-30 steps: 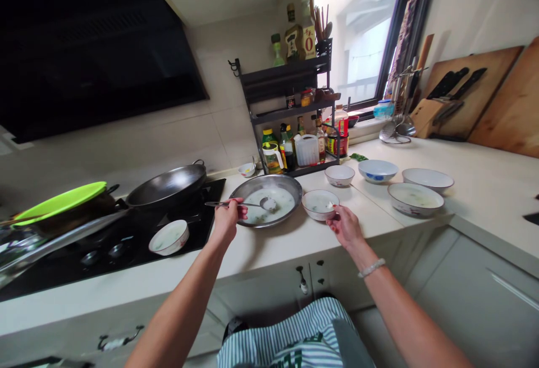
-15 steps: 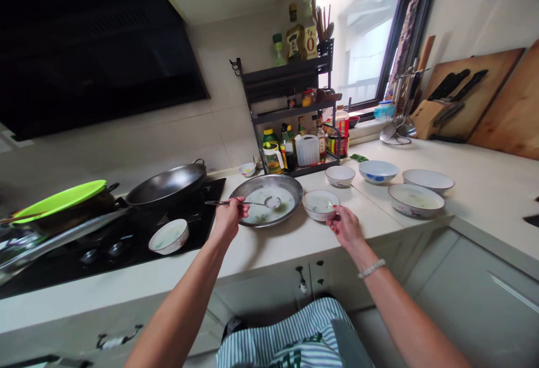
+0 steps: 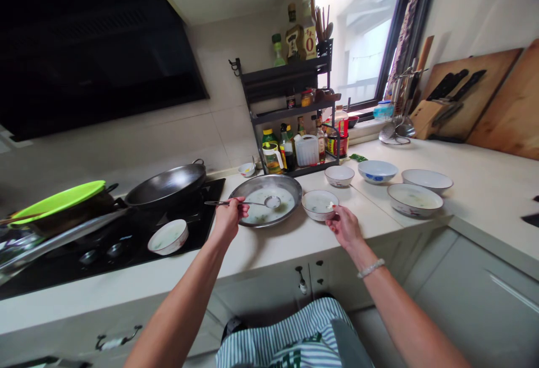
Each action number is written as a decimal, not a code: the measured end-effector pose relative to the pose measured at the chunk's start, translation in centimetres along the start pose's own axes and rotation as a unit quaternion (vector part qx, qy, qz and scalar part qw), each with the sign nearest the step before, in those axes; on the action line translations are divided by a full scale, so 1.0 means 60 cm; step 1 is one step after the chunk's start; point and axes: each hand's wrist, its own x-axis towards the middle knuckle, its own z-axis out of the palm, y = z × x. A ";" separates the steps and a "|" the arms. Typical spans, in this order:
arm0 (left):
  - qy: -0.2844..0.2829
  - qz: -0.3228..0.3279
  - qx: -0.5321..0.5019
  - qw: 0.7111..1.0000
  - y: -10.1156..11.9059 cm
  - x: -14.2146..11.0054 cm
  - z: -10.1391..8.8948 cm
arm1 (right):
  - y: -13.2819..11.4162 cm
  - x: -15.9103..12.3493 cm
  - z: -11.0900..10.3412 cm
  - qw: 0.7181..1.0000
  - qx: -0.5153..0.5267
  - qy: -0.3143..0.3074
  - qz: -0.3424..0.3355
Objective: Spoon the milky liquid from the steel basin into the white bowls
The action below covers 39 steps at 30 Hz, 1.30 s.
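Note:
My left hand (image 3: 228, 217) is closed round the handle of a metal ladle (image 3: 252, 203). The ladle's bowl rests in the pale soup of a wide steel basin (image 3: 290, 185) on the counter. My right hand (image 3: 343, 225) grips the near rim of a small white bowl (image 3: 319, 204) that holds a little soup and stands just right of the basin.
Another filled bowl (image 3: 168, 236) sits on the black hob beside a wok (image 3: 168, 186) and a green-lidded pot (image 3: 59, 202). Several more bowls (image 3: 415, 199) stand to the right. A spice rack (image 3: 290, 115) is behind the basin. Knife block and cutting boards (image 3: 471, 98) lean at far right.
The ladle's bowl has lifted slightly and shifted right within the basin. My right hand stays on the small bowl's rim.

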 end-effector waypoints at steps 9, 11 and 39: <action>-0.004 0.001 0.000 1.000 0.002 -0.002 0.003 | 0.002 0.001 0.000 1.000 0.006 -0.003 -0.003; -0.006 0.000 0.003 1.000 0.001 -0.001 0.004 | 0.002 0.002 0.000 1.000 0.003 -0.002 -0.003; -0.171 0.082 0.040 0.981 -0.008 -0.075 0.145 | 0.001 0.001 -0.001 1.000 0.010 -0.010 0.002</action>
